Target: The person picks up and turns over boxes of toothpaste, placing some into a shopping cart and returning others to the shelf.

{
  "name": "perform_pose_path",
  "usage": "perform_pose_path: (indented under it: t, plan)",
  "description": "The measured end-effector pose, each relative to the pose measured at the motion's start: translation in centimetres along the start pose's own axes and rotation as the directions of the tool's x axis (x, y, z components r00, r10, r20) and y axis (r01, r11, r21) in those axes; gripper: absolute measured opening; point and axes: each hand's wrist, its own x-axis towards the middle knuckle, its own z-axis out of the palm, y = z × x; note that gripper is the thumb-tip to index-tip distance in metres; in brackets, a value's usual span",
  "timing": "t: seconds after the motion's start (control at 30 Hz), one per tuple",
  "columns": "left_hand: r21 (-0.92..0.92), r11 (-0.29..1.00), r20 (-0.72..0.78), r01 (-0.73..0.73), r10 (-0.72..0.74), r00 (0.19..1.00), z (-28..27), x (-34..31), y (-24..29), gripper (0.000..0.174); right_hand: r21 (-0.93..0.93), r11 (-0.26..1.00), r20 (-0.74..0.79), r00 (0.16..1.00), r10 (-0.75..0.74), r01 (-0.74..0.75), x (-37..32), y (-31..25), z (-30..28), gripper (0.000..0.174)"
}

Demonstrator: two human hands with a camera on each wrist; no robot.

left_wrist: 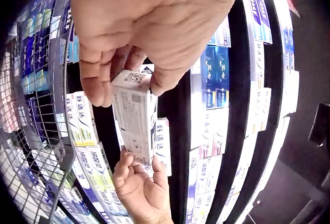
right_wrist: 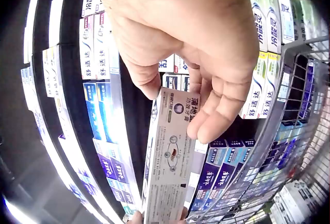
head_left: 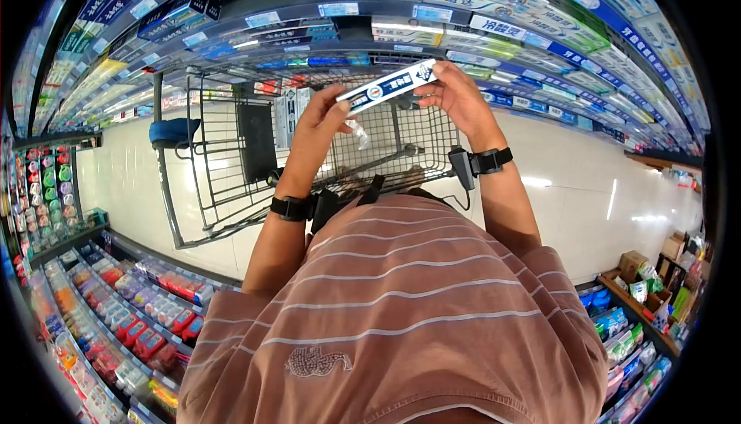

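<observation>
A slim white and dark blue toothpaste box (head_left: 390, 88) is held up between both hands, tilted with its right end higher in the head view. My left hand (head_left: 320, 115) pinches the left end between thumb and fingers. At the other end, my right hand (head_left: 461, 100) grips the box with thumb and fingertips. The left wrist view shows a small code on the end face of the toothpaste box (left_wrist: 135, 115), under the left hand (left_wrist: 149, 22). Printed text and small pictures cover the broad side of the toothpaste box (right_wrist: 172, 157) in the right wrist view.
A wire shopping cart (head_left: 204, 192) stands just below the hands, with white boxes (head_left: 287, 119) inside. Shelves of toothpaste boxes (head_left: 494, 0) run along the front. Racks of bright packages (head_left: 139, 331) stand behind at the left, with more goods (head_left: 629, 339) at the right.
</observation>
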Motion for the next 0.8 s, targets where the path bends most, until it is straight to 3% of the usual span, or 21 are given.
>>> perform_pose_path:
  t: [0.1,0.23,0.57,0.8]
  plan:
    - [-0.083,0.996,-0.062,-0.021,0.015,0.998,0.2,0.5,0.7,0.047,0.003,1.000,-0.016,1.000,0.005,-0.005,0.3,0.1,-0.4,0.033]
    - [-0.124,0.992,-0.141,-0.027,0.009,0.990,-0.6,1.4,0.0,0.049,-0.053,0.999,-0.005,1.000,0.013,-0.013,0.0,-0.8,0.6,0.044]
    - [-0.125,0.986,-0.117,-0.107,0.092,0.989,-1.6,3.0,2.6,0.037,-0.098,0.995,-0.023,0.999,0.034,-0.036,-0.8,-3.4,3.3,0.056]
    - [-0.170,0.975,-0.140,-0.144,0.121,0.983,-1.8,3.5,3.4,0.038,-0.085,0.996,0.097,0.995,0.018,-0.009,-0.8,-3.8,3.2,0.053]
